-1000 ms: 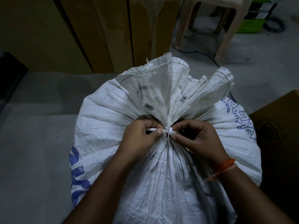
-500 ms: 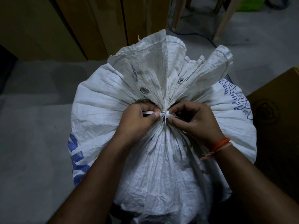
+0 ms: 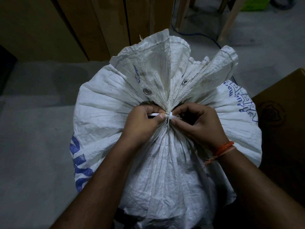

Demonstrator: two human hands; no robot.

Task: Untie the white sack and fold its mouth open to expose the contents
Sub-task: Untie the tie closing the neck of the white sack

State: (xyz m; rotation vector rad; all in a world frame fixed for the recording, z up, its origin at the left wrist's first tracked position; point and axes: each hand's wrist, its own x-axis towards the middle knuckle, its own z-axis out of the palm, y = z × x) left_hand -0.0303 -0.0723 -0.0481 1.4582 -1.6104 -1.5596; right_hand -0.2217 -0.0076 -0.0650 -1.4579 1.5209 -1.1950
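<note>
A full white woven sack [image 3: 102,103] with blue print stands upright on the floor, its neck gathered tight. A thin white tie [image 3: 170,115] binds the neck, and the mouth fans out above it with metal eyelets showing. My left hand [image 3: 142,123] pinches the tie's flat tail between thumb and forefinger, just left of the knot. My right hand [image 3: 198,121] pinches the knot from the right with curled fingers. The contents are hidden.
Brown cardboard boxes [image 3: 82,27] stand behind the sack. Another box [image 3: 283,113] sits close on the right. Stool legs [image 3: 229,19] and a dark cable [image 3: 198,34] lie at the back right. Grey floor [image 3: 33,129] spreads to the left.
The view has tilted down, so the sack sits higher in the frame. Both hands stay pinched on the tie at the neck; the knot looks the same.
</note>
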